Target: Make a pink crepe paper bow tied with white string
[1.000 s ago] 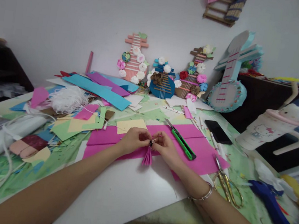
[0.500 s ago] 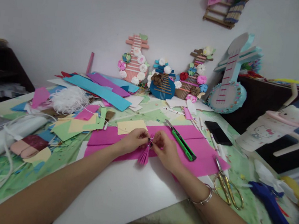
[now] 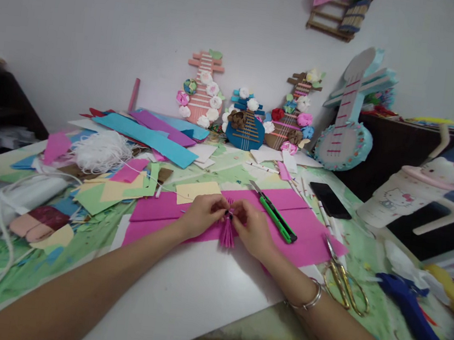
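Note:
A pleated magenta paper piece [image 3: 227, 236] stands between my two hands, its folds fanning out below and above a pinched middle. My left hand [image 3: 205, 214] is closed on the left side of that middle, thumb and finger together. From the right, my right hand [image 3: 250, 225] pinches the same spot. A thin tie seems to run round the middle, but my fingertips mostly hide it. Underneath lie magenta paper sheets [image 3: 303, 226] on a white board [image 3: 179, 291]. A green utility knife [image 3: 276, 219] rests on the magenta sheets, just beyond my right hand.
Gold-handled scissors [image 3: 343, 281] and a blue glue gun [image 3: 412, 311] lie at right, near a phone [image 3: 330, 200] and a white tumbler [image 3: 408, 198]. Paper scraps [image 3: 99, 196] and a white string bundle [image 3: 103, 152] cover the left. Paper instruments [image 3: 246, 131] stand along the wall.
The pleated paper has turned more upright, and folds now show above my fingers as well. Both hands stay pinched at its middle. The view has shifted slightly.

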{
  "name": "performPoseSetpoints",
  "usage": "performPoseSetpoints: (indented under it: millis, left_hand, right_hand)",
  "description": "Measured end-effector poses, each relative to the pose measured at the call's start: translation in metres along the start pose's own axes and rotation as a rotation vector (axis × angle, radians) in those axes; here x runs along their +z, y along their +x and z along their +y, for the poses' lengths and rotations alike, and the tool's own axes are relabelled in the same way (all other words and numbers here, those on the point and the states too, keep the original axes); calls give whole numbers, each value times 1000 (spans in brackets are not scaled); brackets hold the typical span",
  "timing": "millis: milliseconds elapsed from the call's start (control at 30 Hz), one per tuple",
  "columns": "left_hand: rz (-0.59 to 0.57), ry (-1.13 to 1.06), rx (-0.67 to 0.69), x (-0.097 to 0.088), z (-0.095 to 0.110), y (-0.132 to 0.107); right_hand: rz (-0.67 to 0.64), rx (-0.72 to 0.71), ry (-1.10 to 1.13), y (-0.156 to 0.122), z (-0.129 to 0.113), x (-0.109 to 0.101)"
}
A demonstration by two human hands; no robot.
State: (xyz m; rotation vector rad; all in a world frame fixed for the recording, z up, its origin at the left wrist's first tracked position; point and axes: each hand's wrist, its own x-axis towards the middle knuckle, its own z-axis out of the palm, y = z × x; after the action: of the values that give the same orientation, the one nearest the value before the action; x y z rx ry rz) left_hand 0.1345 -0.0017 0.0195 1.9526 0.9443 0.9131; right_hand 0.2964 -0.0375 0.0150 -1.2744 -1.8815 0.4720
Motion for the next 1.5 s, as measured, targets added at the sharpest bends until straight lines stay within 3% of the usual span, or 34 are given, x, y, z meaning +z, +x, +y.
performPoseSetpoints:
  millis: [200, 467, 833, 1100, 1333, 1500]
  left_hand:
    - [-57, -56, -116, -1, 5, -1]
    - [-94, -326, -255, 1, 2, 2]
    - [-98, -460, -260, 2, 1, 1]
    - [-95, -453, -247, 2, -1, 1]
    - [-56, -485, -332, -1, 0, 4]
    - [-39, -559, -363, 1, -4, 5]
  right_hand:
    - [12, -41, 0, -1, 0, 1]
    - [40, -42, -25, 0, 0, 1]
    - [34, 106, 231, 0, 0, 5]
    - [60, 22, 91, 1, -1, 4]
    - [22, 384, 601, 4, 4, 5]
    - [42, 506, 755, 6, 1, 5]
